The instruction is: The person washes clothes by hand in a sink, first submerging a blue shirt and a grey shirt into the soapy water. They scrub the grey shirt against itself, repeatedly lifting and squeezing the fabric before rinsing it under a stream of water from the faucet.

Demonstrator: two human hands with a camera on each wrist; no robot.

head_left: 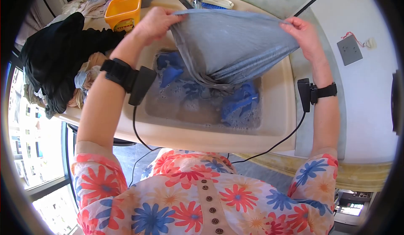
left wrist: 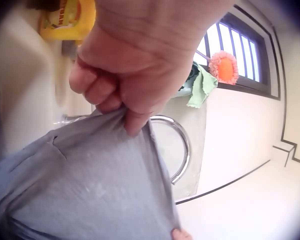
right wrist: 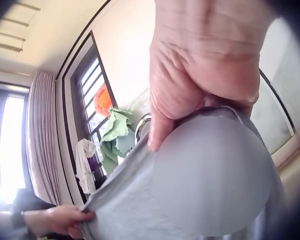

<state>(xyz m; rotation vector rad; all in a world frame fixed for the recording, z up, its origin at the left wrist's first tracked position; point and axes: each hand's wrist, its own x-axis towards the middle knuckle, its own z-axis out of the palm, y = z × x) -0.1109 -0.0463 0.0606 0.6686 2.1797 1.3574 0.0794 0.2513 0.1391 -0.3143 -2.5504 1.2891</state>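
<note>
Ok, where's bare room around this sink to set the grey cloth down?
Free: the sink's right rim and the grey ledge beside the wall, plus the front rim. Crowded: the left side, under a clothes pile and yellow tub; the basin holds blue cloth.

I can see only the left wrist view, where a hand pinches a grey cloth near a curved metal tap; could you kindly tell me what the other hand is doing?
Observer: The right hand pinches the opposite top edge of the grey cloth garment, which is stretched between it and the left hand.
Operator: Thank you. What lies beneath the garment?
Observer: Its lower end reaches down into a cream sink filled with soapy water.
Operator: Is anything else in the water?
Observer: Yes, crumpled blue cloth lies soaking there.
</note>
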